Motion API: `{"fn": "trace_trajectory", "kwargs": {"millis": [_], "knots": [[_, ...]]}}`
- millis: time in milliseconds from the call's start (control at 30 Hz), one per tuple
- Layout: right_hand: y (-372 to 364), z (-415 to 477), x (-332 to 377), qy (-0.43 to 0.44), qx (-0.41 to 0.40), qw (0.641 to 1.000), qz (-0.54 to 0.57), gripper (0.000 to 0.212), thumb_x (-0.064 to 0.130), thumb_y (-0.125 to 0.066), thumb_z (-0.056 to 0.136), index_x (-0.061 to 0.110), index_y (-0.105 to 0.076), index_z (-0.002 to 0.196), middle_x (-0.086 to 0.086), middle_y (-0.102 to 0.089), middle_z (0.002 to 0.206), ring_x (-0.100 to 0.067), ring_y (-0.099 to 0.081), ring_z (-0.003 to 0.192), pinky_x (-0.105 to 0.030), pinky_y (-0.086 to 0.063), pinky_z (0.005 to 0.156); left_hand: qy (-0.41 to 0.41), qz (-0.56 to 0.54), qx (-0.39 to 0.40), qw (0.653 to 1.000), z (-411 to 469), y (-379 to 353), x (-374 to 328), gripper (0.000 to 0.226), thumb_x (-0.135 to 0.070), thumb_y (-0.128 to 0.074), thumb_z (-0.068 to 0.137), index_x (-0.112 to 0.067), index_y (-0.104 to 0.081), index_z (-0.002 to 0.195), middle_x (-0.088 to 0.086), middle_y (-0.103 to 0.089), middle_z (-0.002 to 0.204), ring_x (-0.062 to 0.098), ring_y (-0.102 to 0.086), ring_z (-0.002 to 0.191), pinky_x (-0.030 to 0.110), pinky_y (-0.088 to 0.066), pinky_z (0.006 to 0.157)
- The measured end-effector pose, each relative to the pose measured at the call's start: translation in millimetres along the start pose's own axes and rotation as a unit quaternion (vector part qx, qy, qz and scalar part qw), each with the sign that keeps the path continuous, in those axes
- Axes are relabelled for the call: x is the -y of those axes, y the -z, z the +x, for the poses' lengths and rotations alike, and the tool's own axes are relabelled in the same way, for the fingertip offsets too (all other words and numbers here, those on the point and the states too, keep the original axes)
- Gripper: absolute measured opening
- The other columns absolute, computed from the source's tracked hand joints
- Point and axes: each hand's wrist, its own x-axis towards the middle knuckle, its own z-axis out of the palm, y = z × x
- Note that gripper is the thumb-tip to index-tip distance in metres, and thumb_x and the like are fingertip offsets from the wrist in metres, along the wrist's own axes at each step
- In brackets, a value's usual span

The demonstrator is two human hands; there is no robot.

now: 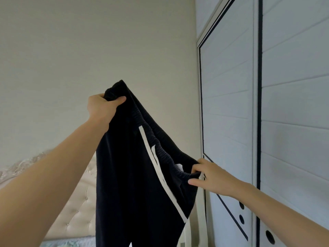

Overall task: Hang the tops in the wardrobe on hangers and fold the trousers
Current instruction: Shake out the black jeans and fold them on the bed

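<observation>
Dark trousers (pixel 131 184) hang lengthwise, waistband up; left hand (pixel 101 108) and right hand (pixel 211 177) grip it.

A white swoosh logo marks the dark trousers (pixel 131 184); no text is readable

You're holding trousers (pixel 128 175) of dark, matt knit cloth, with a ribbed, gathered waistband (pixel 160 148) and a smooth white stripe (pixel 160 175) down the side. The wardrobe door (pixel 229 104) looks like painted board, satin-smooth with shallow grooves. The headboard (pixel 78 211) is cream, buttoned leather-look padding with a slight sheen. The wall (pixel 89 41) is matt.
</observation>
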Motion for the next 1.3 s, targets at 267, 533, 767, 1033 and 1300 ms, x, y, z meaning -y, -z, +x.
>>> {"fn": "trace_trajectory", "kwargs": {"millis": [267,533,767,1033,1300], "knots": [[56.3,28.2,-10.6,-0.025,-0.238,0.971,0.02,0.025,0.032,-0.05,0.1,0.016,-0.064,0.114,0.007,-0.042,0.128,-0.014,-0.056,0.096,-0.034,-0.047,0.084,-0.044,0.02,0.024,0.999,-0.2,26.4,13.2,0.023,-0.027,-0.079,0.083,-0.017,-0.066,0.098,0.0,-0.069,0.09,0.018,-0.067,0.08,0.034,-0.056,0.072],[174.1,72.6,3.5,-0.004,-0.272,0.96,-0.066,0.02,0.023,-0.049,0.1,0.011,-0.064,0.105,-0.005,-0.05,0.099,-0.022,-0.053,0.09,-0.034,-0.044,0.08,-0.18,0.062,0.125,0.974,5.8,46.2,-11.8,0.055,-0.017,-0.068,0.092,-0.045,-0.042,0.131,-0.003,-0.059,0.097,0.013,-0.064,0.083,0.025,-0.051,0.065],[235.7,62.5,9.7,0.001,-0.167,0.969,-0.183,0.033,0.022,-0.049,0.1,0.04,-0.045,0.073,0.005,-0.049,0.088,-0.019,-0.053,0.084,-0.035,-0.046,0.077,-0.268,0.275,0.299,0.874,24.6,50.9,-17.2,0.045,-0.021,-0.064,0.094,-0.056,-0.049,0.117,-0.014,-0.061,0.111,0.009,-0.06,0.101,0.028,-0.05,0.088],[267.8,52.6,-5.9,-0.009,-0.048,0.974,-0.219,0.019,0.02,-0.055,0.099,0.034,-0.057,0.085,0.011,-0.056,0.088,-0.016,-0.05,0.089,-0.022,-0.039,0.071,-0.245,0.297,0.357,0.851,24.5,39.3,-14.5,0.028,-0.021,-0.077,0.084,-0.035,-0.055,0.094,-0.008,-0.066,0.085,0.01,-0.061,0.071,0.025,-0.049,0.065],[262.8,38.8,-18.3,-0.042,-0.046,0.952,-0.3,0.024,0.031,-0.053,0.099,0.037,-0.05,0.075,-0.005,-0.057,0.104,-0.016,-0.032,0.112,-0.044,-0.046,0.091,-0.201,0.352,0.391,0.826,28.1,36.1,-22.4,0.051,-0.064,-0.075,0.068,-0.021,-0.047,0.067,-0.013,-0.044,0.058,0.005,-0.039,0.054,0.02,-0.033,0.054]]}}
